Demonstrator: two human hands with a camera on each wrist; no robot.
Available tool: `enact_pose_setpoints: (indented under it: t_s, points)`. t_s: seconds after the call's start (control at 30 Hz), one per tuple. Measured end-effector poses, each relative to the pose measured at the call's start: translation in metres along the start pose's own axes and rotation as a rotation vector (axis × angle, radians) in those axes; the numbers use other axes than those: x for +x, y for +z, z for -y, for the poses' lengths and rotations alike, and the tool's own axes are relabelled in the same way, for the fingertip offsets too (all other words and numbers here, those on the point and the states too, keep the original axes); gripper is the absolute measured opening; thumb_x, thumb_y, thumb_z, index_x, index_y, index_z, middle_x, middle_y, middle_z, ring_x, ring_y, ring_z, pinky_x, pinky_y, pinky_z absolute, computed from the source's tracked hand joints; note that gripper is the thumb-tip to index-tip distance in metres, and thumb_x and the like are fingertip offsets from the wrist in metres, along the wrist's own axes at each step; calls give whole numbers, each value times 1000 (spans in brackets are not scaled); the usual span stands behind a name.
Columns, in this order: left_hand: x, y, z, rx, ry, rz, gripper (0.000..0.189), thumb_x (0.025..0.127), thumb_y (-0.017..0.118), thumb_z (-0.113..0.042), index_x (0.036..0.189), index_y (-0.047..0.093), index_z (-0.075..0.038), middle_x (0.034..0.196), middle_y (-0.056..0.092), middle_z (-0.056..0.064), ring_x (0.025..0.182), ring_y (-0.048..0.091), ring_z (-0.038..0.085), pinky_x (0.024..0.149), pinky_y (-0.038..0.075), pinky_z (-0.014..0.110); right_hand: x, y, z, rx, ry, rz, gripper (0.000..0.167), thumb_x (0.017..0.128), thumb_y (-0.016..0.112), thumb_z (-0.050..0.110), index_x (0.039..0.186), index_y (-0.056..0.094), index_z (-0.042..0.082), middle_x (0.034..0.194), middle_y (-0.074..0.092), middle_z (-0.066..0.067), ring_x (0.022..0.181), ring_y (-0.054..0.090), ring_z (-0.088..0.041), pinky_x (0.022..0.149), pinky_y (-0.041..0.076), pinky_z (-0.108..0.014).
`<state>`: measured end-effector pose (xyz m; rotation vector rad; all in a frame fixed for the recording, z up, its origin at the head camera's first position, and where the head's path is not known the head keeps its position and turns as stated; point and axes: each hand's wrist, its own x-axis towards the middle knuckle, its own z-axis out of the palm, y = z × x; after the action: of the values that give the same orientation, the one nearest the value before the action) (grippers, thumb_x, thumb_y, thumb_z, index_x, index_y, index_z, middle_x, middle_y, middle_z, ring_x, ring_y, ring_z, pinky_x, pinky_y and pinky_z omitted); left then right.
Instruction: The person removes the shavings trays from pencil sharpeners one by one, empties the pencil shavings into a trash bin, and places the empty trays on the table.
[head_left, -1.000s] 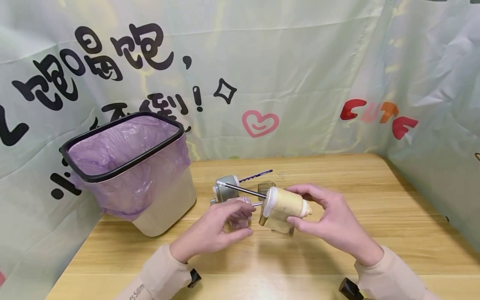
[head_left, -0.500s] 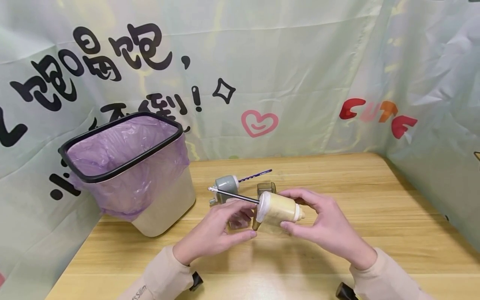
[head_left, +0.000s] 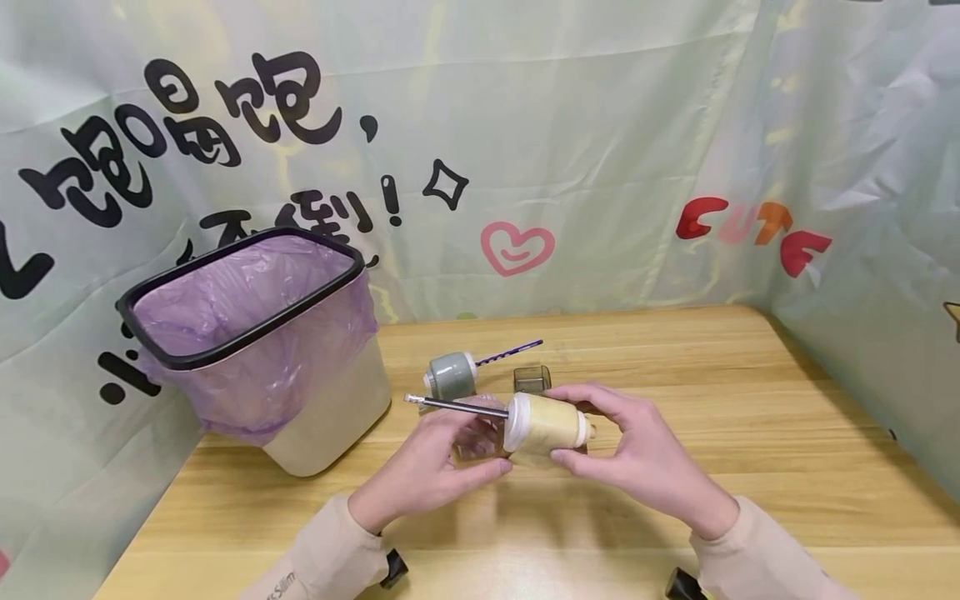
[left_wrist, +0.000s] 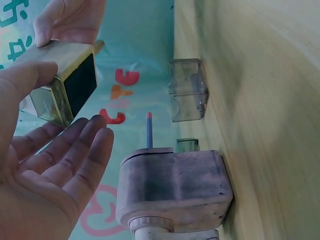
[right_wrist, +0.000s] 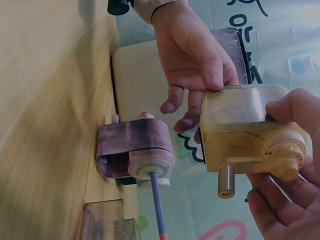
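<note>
Head view, middle: right hand (head_left: 651, 446) grasps a pale yellow plastic crank pencil sharpener (head_left: 553, 423) above the wood-grain table (head_left: 787, 442); a black-and-silver pencil (head_left: 465, 407) sticks from its white front
Head view, beyond: rounded grey plastic sharpener (head_left: 452, 377) with a purple pencil (head_left: 510, 352); smoky see-through box (head_left: 531, 380)
Left wrist view: fingers of the left hand (left_wrist: 42, 182) loosely extended just beside the yellow sharpener, thumb at its edge; cannot tell if it touches
Right wrist view: right thumb and fingers pinch the yellow sharpener near its crank handle (right_wrist: 242, 165)
</note>
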<state>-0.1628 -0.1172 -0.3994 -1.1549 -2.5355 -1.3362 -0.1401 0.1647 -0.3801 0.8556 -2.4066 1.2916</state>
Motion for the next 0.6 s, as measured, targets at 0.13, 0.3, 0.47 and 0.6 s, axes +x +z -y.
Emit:
enact_pose_setpoints:
  t_s: [0.13,0.3,0.47,0.6]
  points:
    - [0,2,1,-39,0,-26,51,93,86,-20,139,66,-15,125,74,0,92,74,4,81,67,33,0,2,-1,0,-3,14,55,86,93,22,135,69,33,121,76,16,107,72,-7,98,57,-25]
    - [-1,2,1,-61,-4,-49,52,89,89,-17,136,67,-12,127,70,3,96,75,8,85,66,30,0,3,-1,-3,-4,19,57,86,93,22,136,69,34,123,76,16,110,72,-7,100,56,-25]
    - [-2,1,0,-25,0,-66,54,88,91,-18,135,66,-12,124,69,2,97,74,9,86,65,28,0,4,-2,2,3,25,59,85,93,20,136,69,35,125,75,16,114,72,-7,101,56,-25]
    - [-2,1,-1,2,7,-81,55,86,92,-19,135,66,-13,123,69,1,96,73,8,86,65,27,-1,5,-3,5,-3,27,59,85,93,18,136,69,35,126,75,16,114,72,-7,101,56,-25]
